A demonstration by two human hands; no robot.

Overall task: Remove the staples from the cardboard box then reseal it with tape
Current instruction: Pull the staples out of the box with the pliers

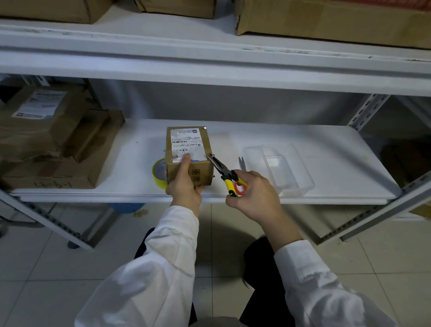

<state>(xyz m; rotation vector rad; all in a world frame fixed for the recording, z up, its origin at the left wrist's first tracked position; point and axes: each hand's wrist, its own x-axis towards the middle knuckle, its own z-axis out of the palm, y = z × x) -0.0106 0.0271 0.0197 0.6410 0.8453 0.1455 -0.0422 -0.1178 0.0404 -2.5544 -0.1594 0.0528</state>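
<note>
Two hands up at the white shelf [331, 147], both in white sleeves. Left hand [186, 186] grips the near end of the small cardboard box [188, 144], forefinger straight up onto its top label. The box sits closed by the shelf's front edge. Right hand [254, 193] is wrapped round yellow-handled pliers [222, 171], nose at the box's near right top corner. Red-handled scissors [242, 163] lie just behind that hand. Yellow tape roll [159, 174] stands against the box's left side. Right of the scissors is a clear plastic tub [280, 168], open top, shelf showing through its base. Far left are stacked cartons [49, 135], closed. Upper shelf [206, 61] carries larger cartons [326, 15], also closed.
</note>
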